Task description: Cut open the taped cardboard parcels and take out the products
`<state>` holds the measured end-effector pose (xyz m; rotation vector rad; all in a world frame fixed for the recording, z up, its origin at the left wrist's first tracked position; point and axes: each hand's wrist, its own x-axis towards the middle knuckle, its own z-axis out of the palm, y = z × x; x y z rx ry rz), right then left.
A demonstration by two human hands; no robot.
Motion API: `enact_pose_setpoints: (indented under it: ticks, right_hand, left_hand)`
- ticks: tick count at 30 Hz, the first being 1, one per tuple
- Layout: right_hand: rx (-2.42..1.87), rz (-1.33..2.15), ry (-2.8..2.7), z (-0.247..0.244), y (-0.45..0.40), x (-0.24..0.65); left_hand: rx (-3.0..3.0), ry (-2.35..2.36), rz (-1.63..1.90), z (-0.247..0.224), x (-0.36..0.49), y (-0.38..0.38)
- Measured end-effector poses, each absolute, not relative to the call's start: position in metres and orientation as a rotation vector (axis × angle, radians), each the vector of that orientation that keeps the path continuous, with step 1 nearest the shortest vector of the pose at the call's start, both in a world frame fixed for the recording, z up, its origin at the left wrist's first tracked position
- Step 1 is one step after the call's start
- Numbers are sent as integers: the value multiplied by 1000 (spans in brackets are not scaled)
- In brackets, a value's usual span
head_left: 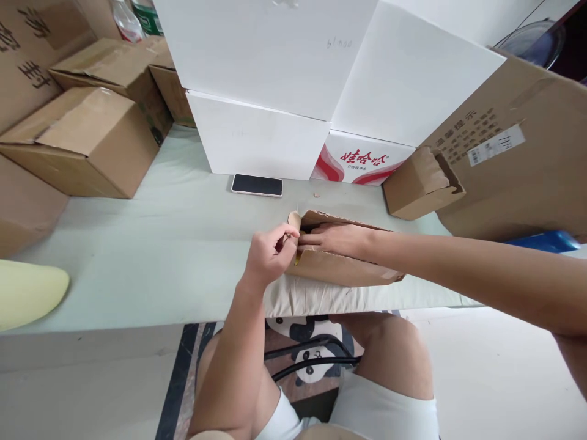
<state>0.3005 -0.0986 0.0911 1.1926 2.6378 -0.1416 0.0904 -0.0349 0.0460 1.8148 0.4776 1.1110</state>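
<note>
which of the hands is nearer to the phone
Left. The left hand is on the near side of the phone, at the open cardboard box's left end; the right hand is farther right, inside that box.

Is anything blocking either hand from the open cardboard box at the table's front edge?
Nothing visible blocks either one. The left hand is at the left end of the cardboard box, and the right hand reaches in through its open top. Most of the inside is hidden.

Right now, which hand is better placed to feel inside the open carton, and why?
Probably the right hand: its fingers extend inside the carton, whereas the left hand is at the carton's end, mostly outside.
</note>
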Motion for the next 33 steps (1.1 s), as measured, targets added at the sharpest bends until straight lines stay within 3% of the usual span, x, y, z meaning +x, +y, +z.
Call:
enact_pose_setpoints:
  ticks: [8, 13, 18, 22, 33]
  right_hand:
    - [1322, -122, 2514, 97, -101, 293]
    - [1192, -97, 2627, 114, -111, 295]
    - [1138, 155, 2699, 148, -135, 294]
    - [1278, 349, 2716, 162, -164, 304]
    - [1674, 321, 2773, 148, -196, 332]
  left_hand:
    - [1821, 516, 1146, 45, 96, -36]
    - [1822, 544, 1158, 45, 95, -37]
    - [1787, 617, 1261, 48, 94, -37]
    - [1724, 691, 1327, 47, 93, -36]
    - [1652, 677, 1235, 43, 94, -34]
